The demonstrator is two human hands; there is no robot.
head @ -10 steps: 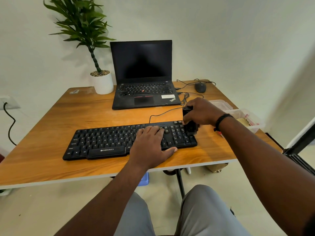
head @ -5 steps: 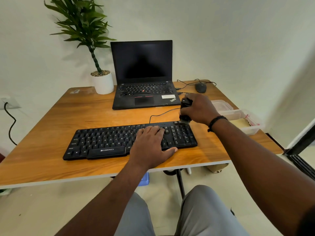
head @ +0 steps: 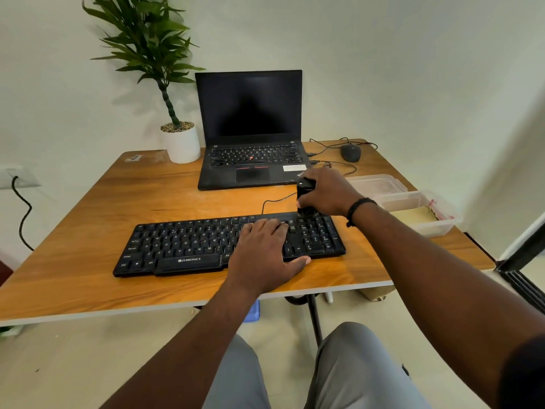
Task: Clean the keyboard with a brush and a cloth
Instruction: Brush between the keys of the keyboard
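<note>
A black keyboard (head: 188,246) lies near the front edge of the wooden table (head: 88,219). My left hand (head: 265,252) rests flat on its right-centre keys, fingers spread. My right hand (head: 327,193) grips a black brush (head: 305,191) upright, its bristles touching the top rows of the keyboard's right end. A pale cloth (head: 413,215) lies in a clear plastic tub (head: 436,228) at the table's right edge.
An open black laptop (head: 250,137) stands behind the keyboard, with a potted plant (head: 180,143) to its left. A mouse (head: 351,152) and cables lie at the back right. A clear lid (head: 374,184) sits by the tub. My knees are below the table edge.
My right hand has drawn the brush from the keyboard's right end back to its top edge, then set it down on the top rows. My left hand has stayed put.
</note>
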